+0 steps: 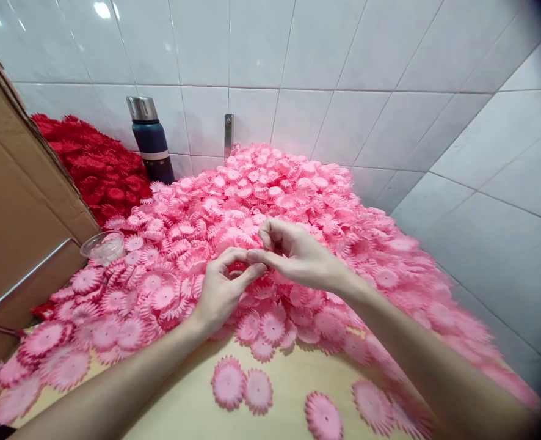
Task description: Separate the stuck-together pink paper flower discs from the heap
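My left hand [222, 284] and my right hand [300, 253] meet fingertip to fingertip above a big heap of pink fringed petal discs [270, 189]. The left thumb and index finger are pinched together, touching the right fingertips. On my right hand the fingers are curled in, with the thumb reaching toward the left fingers. Anything between the fingertips is too small or hidden to name. Below my hands, a few loose pink discs [229, 382] lie flat on the pale yellow tabletop [179, 397], each with a small hole in its middle.
At the back left stands a dark blue bottle [152, 143] with a steel cap, beside a pile of red discs [99, 165]. A clear plastic tub [105, 247] sits near a cardboard box [23, 171] and a bent metal rod [30, 278]. White tiled walls [261, 49] enclose the back and right.
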